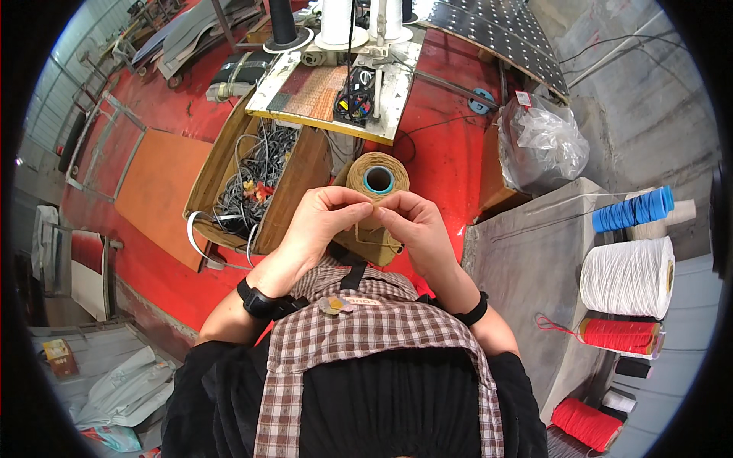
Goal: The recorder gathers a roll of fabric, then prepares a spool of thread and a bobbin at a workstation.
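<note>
My left hand [324, 221] and my right hand [418, 227] meet in front of me, both closed, thumb and forefinger pinched together and the fingertips nearly touching. Between them they hold a thin tan yarn [360, 233], and a loose length of it hangs below the fingers. Just beyond the fingertips stands a large cone of tan yarn [397, 166] with a blue-rimmed core. The exact spot where the yarn is pinched is too small to make out.
A wooden box [292, 183] full of tangled grey cords lies left of my hands. Ahead is a worktable [263, 95] carrying black and white thread cones. On the right, a grey ledge [527, 252] adjoins spools of white yarn [622, 278] and red yarn [617, 336]. A clear plastic bag [546, 145] sits behind.
</note>
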The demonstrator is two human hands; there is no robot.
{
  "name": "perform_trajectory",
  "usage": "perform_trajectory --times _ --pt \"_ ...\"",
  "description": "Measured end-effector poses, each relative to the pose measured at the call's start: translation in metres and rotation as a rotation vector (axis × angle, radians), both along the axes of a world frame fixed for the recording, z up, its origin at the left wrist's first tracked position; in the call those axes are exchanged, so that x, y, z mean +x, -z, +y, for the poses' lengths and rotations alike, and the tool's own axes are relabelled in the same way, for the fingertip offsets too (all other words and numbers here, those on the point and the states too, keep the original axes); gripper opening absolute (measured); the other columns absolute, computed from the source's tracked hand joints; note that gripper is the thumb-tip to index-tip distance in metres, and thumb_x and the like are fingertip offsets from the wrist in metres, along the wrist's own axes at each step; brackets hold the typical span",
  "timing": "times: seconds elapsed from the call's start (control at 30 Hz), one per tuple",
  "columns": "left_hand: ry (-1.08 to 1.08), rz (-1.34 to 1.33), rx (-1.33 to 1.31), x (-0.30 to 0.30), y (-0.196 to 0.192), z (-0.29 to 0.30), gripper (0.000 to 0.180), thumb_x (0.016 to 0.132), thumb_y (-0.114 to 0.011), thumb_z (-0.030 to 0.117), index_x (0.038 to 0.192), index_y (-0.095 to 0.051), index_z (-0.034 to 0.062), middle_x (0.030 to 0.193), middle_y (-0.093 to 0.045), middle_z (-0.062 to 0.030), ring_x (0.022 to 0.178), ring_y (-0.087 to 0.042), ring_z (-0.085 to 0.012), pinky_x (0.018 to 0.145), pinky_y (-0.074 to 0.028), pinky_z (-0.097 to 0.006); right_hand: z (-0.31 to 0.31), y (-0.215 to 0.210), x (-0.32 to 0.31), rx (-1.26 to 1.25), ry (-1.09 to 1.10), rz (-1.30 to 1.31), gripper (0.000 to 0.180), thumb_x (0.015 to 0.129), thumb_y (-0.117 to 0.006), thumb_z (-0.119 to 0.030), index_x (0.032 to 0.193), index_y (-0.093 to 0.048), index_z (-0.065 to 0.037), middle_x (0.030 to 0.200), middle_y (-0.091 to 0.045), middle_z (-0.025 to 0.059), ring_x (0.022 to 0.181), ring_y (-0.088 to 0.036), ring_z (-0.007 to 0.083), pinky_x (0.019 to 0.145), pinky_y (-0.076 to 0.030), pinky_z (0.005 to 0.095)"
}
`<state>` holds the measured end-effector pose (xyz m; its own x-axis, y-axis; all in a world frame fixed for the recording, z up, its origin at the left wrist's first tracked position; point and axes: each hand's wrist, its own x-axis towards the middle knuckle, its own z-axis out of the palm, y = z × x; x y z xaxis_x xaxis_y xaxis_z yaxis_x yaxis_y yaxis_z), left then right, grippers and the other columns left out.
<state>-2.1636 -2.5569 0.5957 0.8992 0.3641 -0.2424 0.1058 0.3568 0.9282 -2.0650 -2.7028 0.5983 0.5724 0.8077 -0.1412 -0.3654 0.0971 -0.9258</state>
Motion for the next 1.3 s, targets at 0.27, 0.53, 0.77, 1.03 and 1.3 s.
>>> perform_trajectory --times 0.27,0.53,0.77,1.03,1.3 --pt "-0.007 0.004 0.302 -0.001 0.000 0.001 0.011 0.085 -0.067 0.009 0.091 -0.067 -0.0006 0.078 -0.065 -0.0001 0.069 -0.056 -0.0024 0.063 -0.044 -0.018 0.002 0.000 0.002 -0.054 0.006 -0.067 0.013 0.089 -0.064 -0.013 0.092 -0.059 -0.001 0.075 -0.060 -0.0010 0.064 -0.051 0.0026 0.057 -0.041 0.0177" --pt "-0.013 -0.002 0.124 0.001 -0.011 -0.006 0.007 0.087 -0.064 0.006 0.091 -0.066 0.0013 0.072 -0.062 0.0022 0.059 -0.053 -0.0018 0.050 -0.039 -0.017 0.005 0.006 0.006 0.003 0.017 -0.049 0.013 0.091 -0.061 -0.013 0.086 -0.056 -0.002 0.069 -0.058 -0.0005 0.060 -0.051 0.0036 0.055 -0.041 0.0184" --pt "-0.002 -0.015 -0.020 0.000 -0.002 -0.002 0.013 0.086 -0.066 0.011 0.094 -0.068 0.0019 0.077 -0.063 0.0035 0.065 -0.048 -0.0014 0.058 -0.037 -0.017 0.005 0.004 0.006 -0.016 0.028 -0.074 0.010 0.091 -0.060 -0.011 0.089 -0.056 -0.002 0.071 -0.057 -0.0013 0.062 -0.052 0.0038 0.056 -0.041 0.0182" --pt "-0.119 -0.062 0.005 0.002 0.007 0.009 0.008 0.088 -0.063 0.006 0.094 -0.066 0.0020 0.077 -0.064 0.0024 0.060 -0.049 -0.0012 0.054 -0.040 -0.016 -0.015 0.006 0.005 -0.093 -0.001 -0.241 0.012 0.088 -0.060 -0.004 0.099 -0.059 0.000 0.081 -0.060 0.0018 0.069 -0.056 0.0070 0.061 -0.045 0.0211" --pt "-0.029 -0.047 0.177 0.002 -0.004 -0.002 0.008 0.088 -0.063 0.005 0.093 -0.067 0.0006 0.081 -0.067 -0.0008 0.072 -0.059 -0.0043 0.061 -0.046 -0.019 0.004 -0.011 0.004 -0.030 0.288 -1.009 0.006 0.078 -0.067 -0.001 0.084 -0.066 -0.001 0.077 -0.058 0.0090 0.067 -0.059 0.0215 0.058 -0.045 0.0301"
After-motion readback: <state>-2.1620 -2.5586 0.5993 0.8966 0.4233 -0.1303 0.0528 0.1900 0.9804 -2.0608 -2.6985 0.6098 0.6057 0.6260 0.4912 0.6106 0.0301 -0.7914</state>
